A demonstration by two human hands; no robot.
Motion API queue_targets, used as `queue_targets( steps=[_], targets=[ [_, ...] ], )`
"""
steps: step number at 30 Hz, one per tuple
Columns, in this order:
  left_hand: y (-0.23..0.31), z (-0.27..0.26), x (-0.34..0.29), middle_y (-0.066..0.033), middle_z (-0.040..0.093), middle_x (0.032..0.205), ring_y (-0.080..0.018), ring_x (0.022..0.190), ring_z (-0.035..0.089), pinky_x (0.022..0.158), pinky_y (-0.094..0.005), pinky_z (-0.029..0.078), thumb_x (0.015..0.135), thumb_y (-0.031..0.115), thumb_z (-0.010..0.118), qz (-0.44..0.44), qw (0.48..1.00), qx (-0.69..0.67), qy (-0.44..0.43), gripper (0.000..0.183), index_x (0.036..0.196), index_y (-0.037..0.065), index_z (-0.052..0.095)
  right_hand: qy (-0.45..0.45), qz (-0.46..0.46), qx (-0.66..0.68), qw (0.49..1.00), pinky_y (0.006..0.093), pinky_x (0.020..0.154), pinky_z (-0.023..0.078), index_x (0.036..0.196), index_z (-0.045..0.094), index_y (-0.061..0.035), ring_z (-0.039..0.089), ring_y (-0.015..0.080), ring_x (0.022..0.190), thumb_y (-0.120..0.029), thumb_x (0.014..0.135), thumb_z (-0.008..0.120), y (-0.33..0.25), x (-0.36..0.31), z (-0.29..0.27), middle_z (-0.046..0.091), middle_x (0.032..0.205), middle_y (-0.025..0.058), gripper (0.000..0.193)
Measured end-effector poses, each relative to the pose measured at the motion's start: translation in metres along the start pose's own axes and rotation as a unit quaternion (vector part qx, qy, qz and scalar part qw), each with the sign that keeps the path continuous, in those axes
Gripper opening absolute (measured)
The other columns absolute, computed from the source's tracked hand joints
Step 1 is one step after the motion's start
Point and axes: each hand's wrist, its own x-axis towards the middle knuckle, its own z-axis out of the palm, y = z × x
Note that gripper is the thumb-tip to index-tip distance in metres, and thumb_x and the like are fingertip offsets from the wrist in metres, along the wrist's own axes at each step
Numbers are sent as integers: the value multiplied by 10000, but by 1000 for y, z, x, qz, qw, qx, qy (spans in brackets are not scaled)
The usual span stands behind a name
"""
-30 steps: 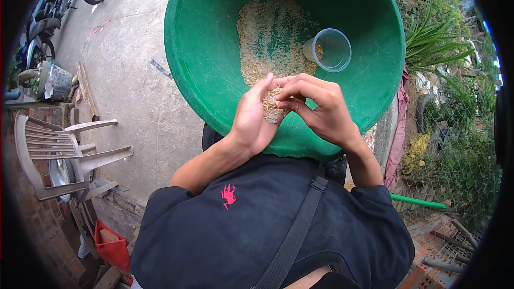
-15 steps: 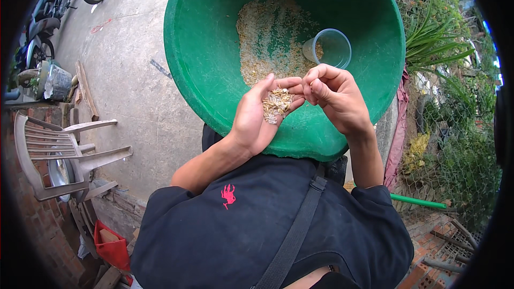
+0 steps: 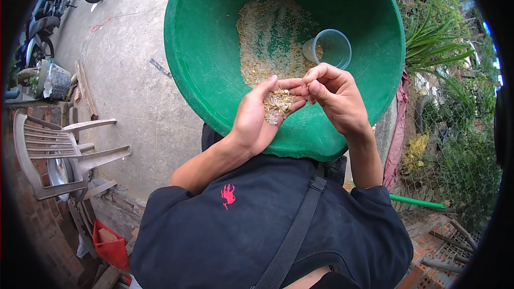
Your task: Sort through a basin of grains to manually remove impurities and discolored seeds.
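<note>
**Hand-held husked grains above a round, deep green plastic tub**

The left hand is turned palm up, slightly cupped, its fingers extended toward the right. On its palm and finger bases lies a small heap of straw-coloured and whitish grains. The right hand stands just beside the left fingertips, its thumb and index finger pressed together; whether a grain is pinched between them is too small to tell. Both hands are over the near part of the green tub.

Beyond the hands, a thin, streaked layer of white and yellowish grain covers part of the tub's floor. At the right edge of this layer, a clear plastic cup lies tilted, its round mouth toward the right, with some grain inside near its base.

Surroundings: a dark shirt bearing a red emblem and crossed by a black strap fills the lower centre. To the left, a beige plastic armchair stands beside grey concrete paving; to the right is a wire-mesh fence with green plants.
</note>
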Motion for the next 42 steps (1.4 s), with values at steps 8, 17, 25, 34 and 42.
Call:
queue_targets(
  steps=[8, 17, 25, 34, 42],
  targets=[
    [-1, -1, 1, -137, 680, 1078, -223, 1021, 659, 986, -382, 500, 1047, 253, 355, -4, 1000, -4, 7, 427, 1179, -59, 616, -13, 5, -8, 1000, 295, 740, 603, 985, 635, 8, 659, 124, 820, -185, 944, 683, 2, 1, -2, 675, 902, 69, 204],
    [-1, -2, 0, -152, 684, 1066, -231, 1000, 662, 958, -364, 503, 1045, 260, 340, -6, 1000, 4, 7, 448, 1197, -84, 584, -33, 34, 4, 999, 286, 770, 583, 971, 633, -6, 673, 132, 869, -159, 928, 703, 5, -1, -5, 696, 981, 95, 174],
    [1, 3, -2, -107, 687, 1002, -200, 942, 663, 906, -344, 514, 1034, 258, 399, -11, 1000, -10, 8, 384, 1144, -38, 618, -34, 35, 10, 999, 284, 771, 578, 976, 634, -5, 671, 126, 860, -134, 919, 711, 5, -1, -4, 704, 1050, 125, 160],
    [2, 3, -2, -138, 692, 1028, -242, 1005, 666, 915, -348, 516, 1041, 253, 371, -15, 1000, -3, 18, 404, 1177, -47, 606, 8, 6, -46, 999, 249, 734, 544, 993, 640, -3, 649, 105, 819, -111, 927, 699, -10, 0, -6, 696, 977, 88, 139],
    [3, 1, 1, -207, 655, 1108, -353, 1130, 624, 1032, -405, 489, 1059, 241, 321, -7, 999, -24, 39, 453, 1205, -117, 557, 232, -142, -387, 881, 208, 703, 503, 1000, 688, -2, 633, 64, 804, -69, 935, 677, -37, 11, -20, 698, 877, 21, 94]
  ],
)
